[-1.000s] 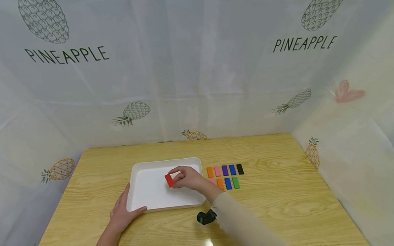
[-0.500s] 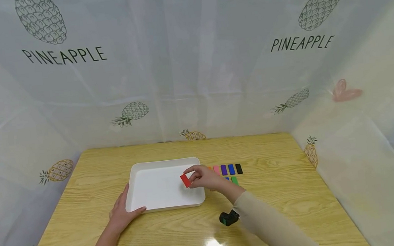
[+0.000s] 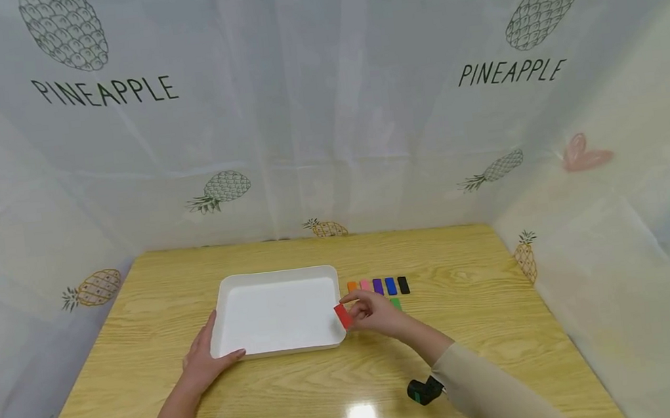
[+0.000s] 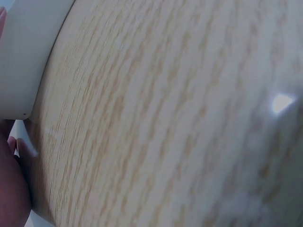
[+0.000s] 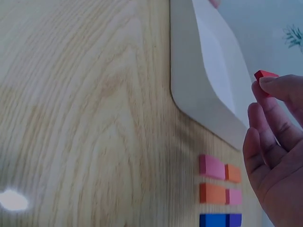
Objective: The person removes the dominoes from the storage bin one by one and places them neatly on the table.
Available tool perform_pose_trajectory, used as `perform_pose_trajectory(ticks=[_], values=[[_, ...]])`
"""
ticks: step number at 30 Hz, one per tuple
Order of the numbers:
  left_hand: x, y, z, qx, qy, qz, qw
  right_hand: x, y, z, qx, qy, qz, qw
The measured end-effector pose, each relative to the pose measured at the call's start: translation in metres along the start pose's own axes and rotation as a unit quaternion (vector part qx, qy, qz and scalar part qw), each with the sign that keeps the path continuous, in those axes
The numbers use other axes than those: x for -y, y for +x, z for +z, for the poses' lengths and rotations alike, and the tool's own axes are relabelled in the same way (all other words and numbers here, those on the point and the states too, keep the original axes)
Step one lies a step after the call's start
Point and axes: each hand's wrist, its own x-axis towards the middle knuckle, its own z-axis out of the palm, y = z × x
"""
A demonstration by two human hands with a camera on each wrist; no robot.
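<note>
A shallow white tray [image 3: 282,352] lies on the wooden table. My left hand [image 3: 204,362] rests on its near left corner, fingers stretched along the left side and thumb laid out along the front rim. Part of that hand [image 4: 12,189] shows beside the tray's wall [image 4: 23,61] in the left wrist view. Between thumb and fingertips my right hand [image 3: 377,313] pinches a small red block [image 3: 343,316], which overlaps the tray's right edge in the head view. In the right wrist view the red block [image 5: 266,75] is raised beyond the tray's wall [image 5: 203,104].
Right of the tray, small blocks lie in two rows: orange [image 3: 352,286], pink [image 3: 365,285], purple [image 3: 378,287], blue [image 3: 391,286] and black [image 3: 403,285] behind, a green block [image 3: 395,304] in front. My right hand hides other front ones; a pink block [image 5: 212,167] shows below.
My right hand has carried the red block rightward, from over the tray's inside to its right edge, hiding part of the front row. The left hand keeps its place on the tray.
</note>
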Motion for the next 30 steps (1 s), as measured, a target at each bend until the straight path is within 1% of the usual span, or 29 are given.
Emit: perform_pose_trajectory(ticks=[7,12,16,21,24,30], values=[[0.001,0.002,-0.001,0.002,0.001,-0.004,1.0,-0.008,-0.026,-0.019,-0.029,0.013,0.011,0.9994],[0.0,0.001,-0.001,0.002,-0.001,-0.004,1.0,-0.013,-0.041,-0.033,-0.036,0.025,0.016,0.9989],[0.0,0.0,-0.002,0.003,-0.002,-0.004,1.0,-0.017,-0.05,-0.045,-0.052,-0.006,0.017,0.9985],[0.0,0.0,-0.002,0.003,0.002,-0.002,1.0,-0.025,-0.059,-0.059,-0.094,-0.034,0.017,0.9949],[0.0,0.0,-0.003,0.002,0.004,0.0,1.0,-0.03,-0.062,-0.067,-0.111,-0.051,0.016,0.9923],[0.001,0.001,-0.002,0.0,0.005,0.0,1.0,-0.038,-0.068,-0.076,-0.147,-0.105,0.023,0.9833]])
